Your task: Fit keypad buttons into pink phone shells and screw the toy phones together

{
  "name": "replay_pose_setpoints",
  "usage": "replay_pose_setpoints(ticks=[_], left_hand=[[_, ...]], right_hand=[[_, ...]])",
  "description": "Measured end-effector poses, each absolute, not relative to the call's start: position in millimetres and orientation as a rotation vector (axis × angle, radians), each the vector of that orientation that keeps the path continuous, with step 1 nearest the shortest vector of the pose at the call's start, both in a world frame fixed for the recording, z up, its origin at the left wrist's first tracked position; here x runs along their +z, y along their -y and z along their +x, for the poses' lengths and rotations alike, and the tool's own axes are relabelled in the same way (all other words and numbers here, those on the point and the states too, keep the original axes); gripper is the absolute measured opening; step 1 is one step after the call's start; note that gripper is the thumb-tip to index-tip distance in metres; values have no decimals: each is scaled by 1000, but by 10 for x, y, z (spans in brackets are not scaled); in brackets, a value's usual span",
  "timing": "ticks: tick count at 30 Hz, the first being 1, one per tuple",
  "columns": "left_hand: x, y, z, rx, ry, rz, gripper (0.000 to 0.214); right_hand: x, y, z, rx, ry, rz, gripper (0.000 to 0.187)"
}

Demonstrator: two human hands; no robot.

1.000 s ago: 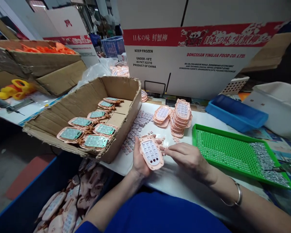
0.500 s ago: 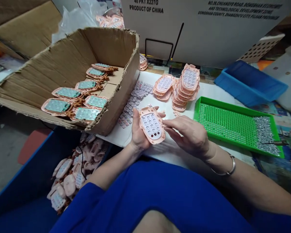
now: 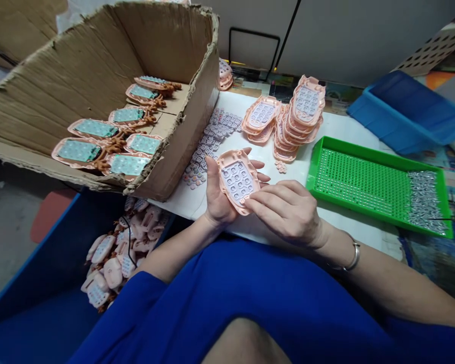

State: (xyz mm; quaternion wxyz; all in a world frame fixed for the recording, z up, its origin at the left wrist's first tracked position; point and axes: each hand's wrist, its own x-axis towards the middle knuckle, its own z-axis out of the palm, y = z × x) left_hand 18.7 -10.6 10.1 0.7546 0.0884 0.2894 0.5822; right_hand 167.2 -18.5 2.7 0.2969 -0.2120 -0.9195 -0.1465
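L hand (image 3: 219, 201), palm up, half open, holds pink shell (image 3: 237, 178) mid-view; R hand (image 3: 288, 210), fingers bunched, pinches sm. pink pc (image 3: 244, 200) at shell's 5 o'clock. Shell stack (image 3: 307, 103) approx. 2 o'clock.

The right hand (image 3: 288, 208) hides part of the pink shell (image 3: 237, 179).

Green perforated tray (image 3: 356, 174): small metal fasteners (image 3: 424, 199) heaped at right end (individual shapes too small to tell). Blue plastic bin (image 3: 387, 124): behind tray. White carton (image 3: 333, 45): at rear.
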Motion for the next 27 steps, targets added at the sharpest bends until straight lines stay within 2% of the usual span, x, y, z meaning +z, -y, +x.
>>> replay_pose_setpoints(ticks=[6,13,20,24,27], left_hand=[[106,94,172,1275,-659,93,94],[91,69,117,1288,-698,56,88],[-9,69,68,1274,-733,-15,79],[-53,66,34,1332,-677,-20,77],[-38,52,22,1331,-656,-33,80]], right_hand=[[65,206,1624,-352,2472,-543,23],[-14,240,1617,-271,2546,-526,28],[-28,199,1558,-123,2567,-510,24],[154,-66,1566,35,2527,-515,28],[288,-485,1474,-43,2540,-792,30]])
